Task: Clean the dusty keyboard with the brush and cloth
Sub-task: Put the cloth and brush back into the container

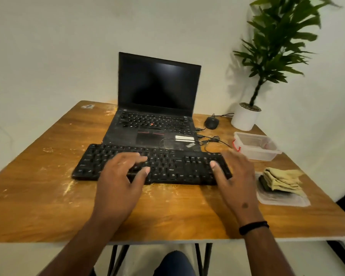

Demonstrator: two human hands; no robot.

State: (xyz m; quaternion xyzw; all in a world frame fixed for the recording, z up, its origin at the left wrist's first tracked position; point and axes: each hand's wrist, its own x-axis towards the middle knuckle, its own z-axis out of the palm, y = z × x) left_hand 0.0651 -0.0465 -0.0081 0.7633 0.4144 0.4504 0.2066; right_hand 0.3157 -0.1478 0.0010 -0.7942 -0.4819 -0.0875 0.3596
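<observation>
Head view looks down on the keyboard (151, 165), black and speckled with dust, lying across the near middle of the table (48, 196), and both hands are on it. Left hand (118, 182) sits over the keyboard's middle-left keys, fingers spread and loosely bent, thumb at the near edge; its grip is apart, holding nothing. Right hand (235, 176) reaches to the keyboard's right end, thumb on the keys, fingers blurred beyond the far corner; that grip looks apart too, nothing held. My read: the hands frame the keyboard to steady or shift it before cleaning starts.

Right of the keyboard, the folded cloth (281, 181) waits on a clear plastic lid (283, 200), with something dark tucked under it, possibly the brush, too hidden to say. Beyond the keyboard's right corner stands a clear plastic box (256, 145). Just behind the keyboard, an open laptop (157, 108) with a dark screen; the keyboard's cable trails over its palm rest. Farther back right of the keyboard, a mouse (211, 122) and a potted plant (246, 116). Dust streaks the wood all round the keyboard, so wiping hasn't begun, I'd judge.
</observation>
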